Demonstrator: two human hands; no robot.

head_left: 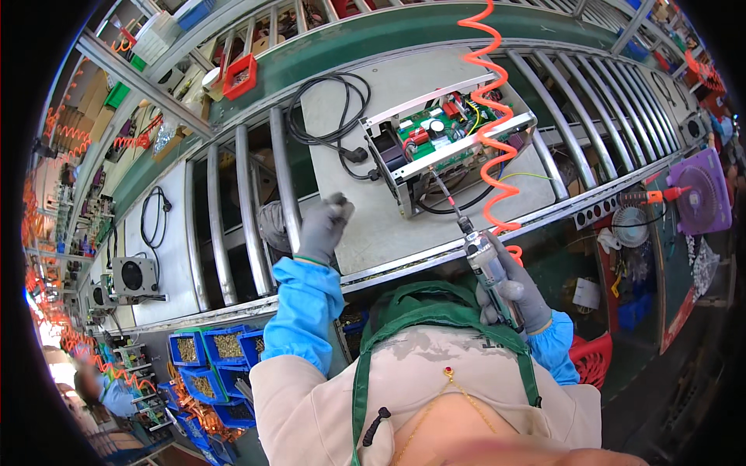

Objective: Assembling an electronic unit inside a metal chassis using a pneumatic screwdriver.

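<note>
My right hand (522, 293), in a grey glove, is wrapped round a power screwdriver (483, 260) with a silver and dark body. Its long bit points up and left, the tip by the near side of an open metal chassis (423, 161). Inside the chassis lies a green circuit board (443, 128) with red, white and dark parts. My left hand (320, 227), gloved too, hovers over the near left part of a grey work board (381, 233). Its fingers are curled together, and whatever they may pinch is hidden. A black power cable (317, 140) lies coiled left of the chassis.
An orange coiled hose (491, 140) hangs in front of the chassis. Metal rollers (242, 210) run on both sides of the work board. Blue bins (227, 346) of small metal parts stand at lower left. A red tray (239, 76) sits beyond the line; a purple fan (698, 190) stands at right.
</note>
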